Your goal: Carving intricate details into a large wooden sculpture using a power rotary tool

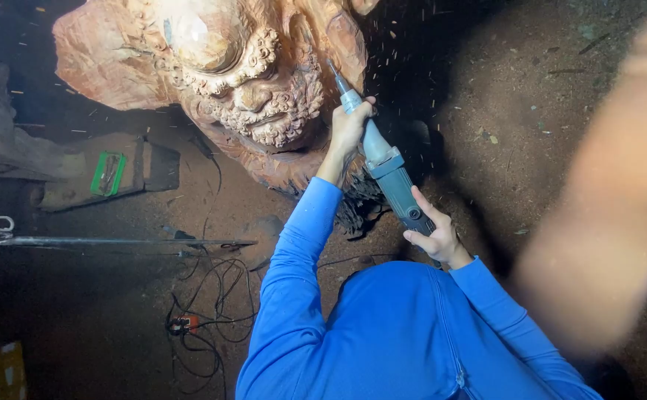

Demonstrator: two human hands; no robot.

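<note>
Both hands grip a grey power carver [386,172] against the bearded wooden sculpture [242,81].

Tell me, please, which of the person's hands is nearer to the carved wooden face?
The left. The left hand grips the front of the power carving tool, just right of the carved wooden face. The right hand holds the tool's rear, farther back and lower.

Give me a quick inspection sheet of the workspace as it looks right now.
Surface: dirt floor, reddish, dusty.
Job's things: power carving tool tip against the wooden carved figure; chips flying.
Clutter: green case, metal rod.
Grippers: left hand grips the tool's neck; right hand grips its rear body.
Cables: black cords tangled on the floor.
Surroundings: blurred pale shape at right, unidentifiable.
</note>
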